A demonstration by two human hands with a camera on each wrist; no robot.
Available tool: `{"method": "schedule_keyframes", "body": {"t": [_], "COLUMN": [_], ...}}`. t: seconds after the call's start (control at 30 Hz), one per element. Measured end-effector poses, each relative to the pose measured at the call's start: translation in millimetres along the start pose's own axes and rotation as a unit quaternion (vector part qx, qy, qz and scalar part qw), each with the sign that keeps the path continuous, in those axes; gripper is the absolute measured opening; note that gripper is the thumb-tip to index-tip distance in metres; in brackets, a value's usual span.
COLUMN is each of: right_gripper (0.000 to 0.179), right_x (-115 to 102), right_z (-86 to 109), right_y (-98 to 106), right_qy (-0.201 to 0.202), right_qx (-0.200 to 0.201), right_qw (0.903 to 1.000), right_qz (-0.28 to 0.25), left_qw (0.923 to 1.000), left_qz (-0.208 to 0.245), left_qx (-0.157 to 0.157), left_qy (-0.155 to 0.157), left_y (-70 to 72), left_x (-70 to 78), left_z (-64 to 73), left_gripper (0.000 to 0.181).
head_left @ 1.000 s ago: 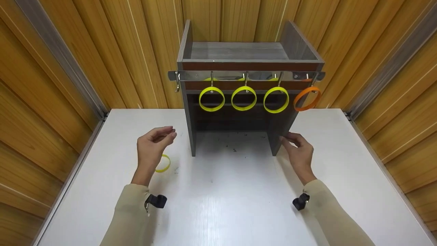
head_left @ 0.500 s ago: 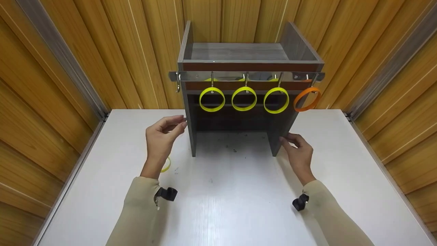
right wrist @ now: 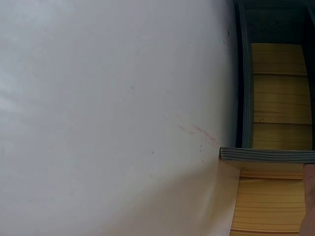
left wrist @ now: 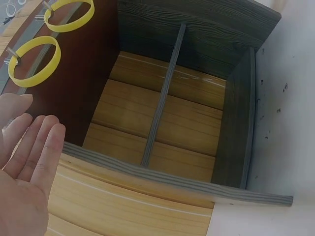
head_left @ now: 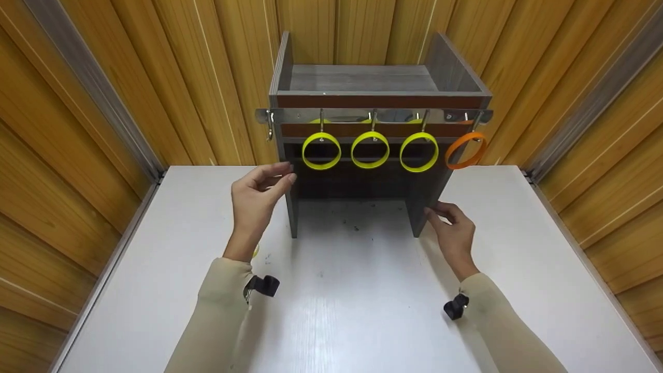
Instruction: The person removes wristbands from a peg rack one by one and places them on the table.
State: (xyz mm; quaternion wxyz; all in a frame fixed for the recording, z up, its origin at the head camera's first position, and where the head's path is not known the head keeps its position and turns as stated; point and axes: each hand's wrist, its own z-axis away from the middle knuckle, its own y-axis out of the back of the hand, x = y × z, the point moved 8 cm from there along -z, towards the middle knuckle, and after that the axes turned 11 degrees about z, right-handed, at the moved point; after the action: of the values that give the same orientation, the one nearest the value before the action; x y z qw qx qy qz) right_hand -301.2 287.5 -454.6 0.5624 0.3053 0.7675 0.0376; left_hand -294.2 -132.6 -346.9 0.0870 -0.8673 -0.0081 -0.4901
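In the head view my left hand (head_left: 259, 194) is at the left side panel (head_left: 293, 217) of a grey wooden shelf unit, its fingertips overlapping the panel's front edge. Nothing shows between its thumb and fingers. The left wrist view has these fingers (left wrist: 47, 157) extended, just below a yellow ring (left wrist: 34, 61) on a hook. My right hand (head_left: 453, 228) holds the front edge of the right side panel (head_left: 422, 207), low down, thumb at the edge; only a sliver of this hand (right wrist: 309, 196) enters the right wrist view.
A metal hook rail (head_left: 352, 115) crosses the unit's front. Several yellow rings (head_left: 321, 167) and one orange ring (head_left: 466, 165) hang from it; the leftmost hook (head_left: 269, 129) is bare. Another yellow ring (head_left: 256, 250) lies on the white table (head_left: 352, 311), mostly hidden by my left wrist.
My left hand has moved right and farther forward, from beside the unit to the left panel's front edge, covering more of the ring on the table. My right hand has stayed put.
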Motion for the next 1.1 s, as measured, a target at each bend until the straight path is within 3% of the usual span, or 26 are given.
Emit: {"method": "schedule_keyframes", "body": {"t": [0.2, 0.5, 1.1], "right_gripper": [0.017, 0.016, 0.018], "right_x": [-1, 0, -3], "right_z": [0.0, -1.4, 0.4], "right_y": [0, -1, 0], "right_qy": [-0.002, 0.01, 0.007], "right_qx": [0.003, 0.007, 0.0], "right_qw": [1.0, 0.9999, 1.0], "right_qz": [-0.007, -0.007, 0.003], "left_qw": [0.9994, 0.9987, 0.996], "left_qz": [0.034, 0.049, 0.088], "left_qx": [-0.004, -0.002, -0.004], "left_qy": [-0.001, -0.01, -0.009], "left_y": [-11.1, -24.5, -34.4], "left_x": [4.8, 13.7, 24.1], "left_z": [-5.9, -10.9, -15.9], "left_gripper": [0.024, 0.025, 0.022]}}
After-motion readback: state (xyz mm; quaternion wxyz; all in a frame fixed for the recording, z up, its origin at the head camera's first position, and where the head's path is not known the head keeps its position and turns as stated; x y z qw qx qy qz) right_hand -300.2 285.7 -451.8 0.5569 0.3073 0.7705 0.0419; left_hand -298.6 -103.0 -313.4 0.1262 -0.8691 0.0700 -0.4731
